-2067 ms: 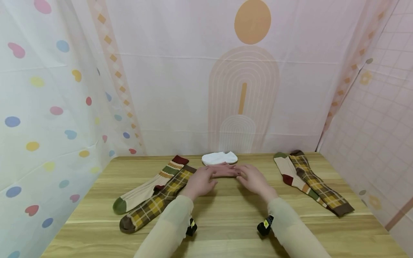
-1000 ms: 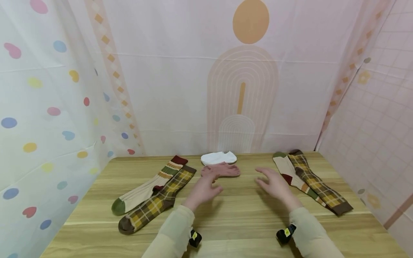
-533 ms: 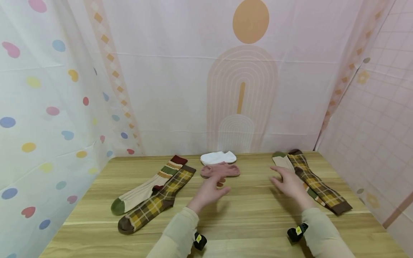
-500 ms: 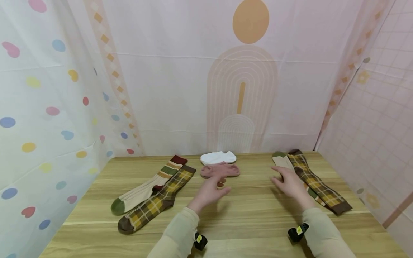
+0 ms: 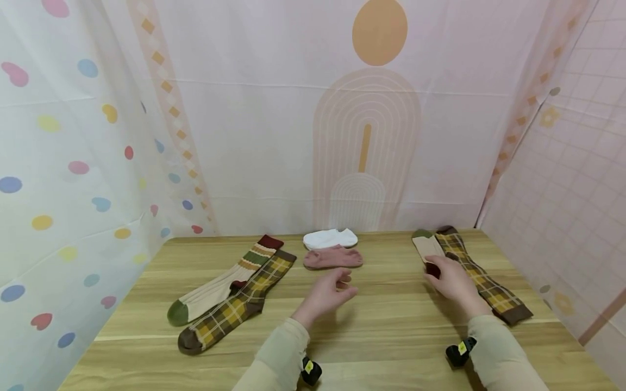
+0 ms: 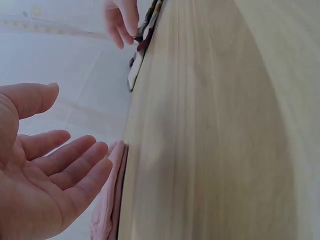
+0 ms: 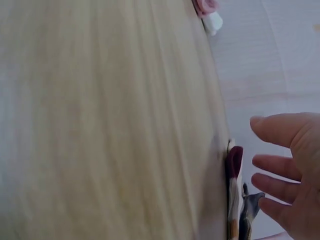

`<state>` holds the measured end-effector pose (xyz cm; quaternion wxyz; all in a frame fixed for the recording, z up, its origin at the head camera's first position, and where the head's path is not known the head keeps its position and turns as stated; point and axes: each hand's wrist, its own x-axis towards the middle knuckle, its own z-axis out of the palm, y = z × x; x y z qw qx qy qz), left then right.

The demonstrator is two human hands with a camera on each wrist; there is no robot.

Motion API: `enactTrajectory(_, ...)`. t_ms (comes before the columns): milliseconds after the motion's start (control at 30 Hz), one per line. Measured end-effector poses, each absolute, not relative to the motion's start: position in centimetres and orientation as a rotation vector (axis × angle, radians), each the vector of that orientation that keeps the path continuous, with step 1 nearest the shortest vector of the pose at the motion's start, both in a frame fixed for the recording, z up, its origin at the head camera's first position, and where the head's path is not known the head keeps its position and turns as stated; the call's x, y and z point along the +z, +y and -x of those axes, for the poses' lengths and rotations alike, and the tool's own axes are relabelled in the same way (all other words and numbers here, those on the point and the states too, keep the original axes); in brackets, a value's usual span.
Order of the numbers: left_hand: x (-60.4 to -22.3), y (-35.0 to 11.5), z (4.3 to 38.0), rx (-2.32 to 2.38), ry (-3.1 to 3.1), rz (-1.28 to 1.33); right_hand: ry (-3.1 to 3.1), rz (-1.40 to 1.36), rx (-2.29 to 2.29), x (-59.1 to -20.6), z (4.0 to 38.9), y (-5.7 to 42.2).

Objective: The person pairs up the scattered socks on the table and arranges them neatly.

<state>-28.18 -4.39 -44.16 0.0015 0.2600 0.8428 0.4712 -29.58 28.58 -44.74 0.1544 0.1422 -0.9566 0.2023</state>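
Note:
My right hand [image 5: 455, 282] hovers above the striped cream sock [image 5: 427, 248] on the right, holding nothing and hiding part of it. Its fingers are spread and relaxed in the right wrist view, close over the sock's dark red heel [image 7: 234, 161]. Beside that sock lies a yellow-and-brown plaid sock [image 5: 496, 293]. My left hand [image 5: 325, 297] floats in front of the folded pink socks [image 5: 333, 257], palm visible and bare in the left wrist view. Behind the pink socks sit white ankle socks [image 5: 330, 239].
On the left of the wooden table [image 5: 362, 347], another striped cream sock [image 5: 210, 303] lies alongside a second plaid sock [image 5: 235, 310]. Patterned curtains [image 5: 264, 136] hang behind the table and at both sides.
Both hands have left the pink socks. My right hand has moved right to the striped cream sock; my left has drawn back slightly toward me and to the right.

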Motion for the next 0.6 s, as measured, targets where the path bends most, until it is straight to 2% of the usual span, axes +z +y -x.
enactTrajectory(300,-44.6,-3.3,27.8,1.517,2.559,-0.775,-2.894,-0.292,0.382,-45.3,29.8,29.4)
enactTrajectory(600,-44.9,-2.7,27.5,1.535,2.536,-0.764,-2.987,-0.178,0.368,-44.8,30.2,29.6)
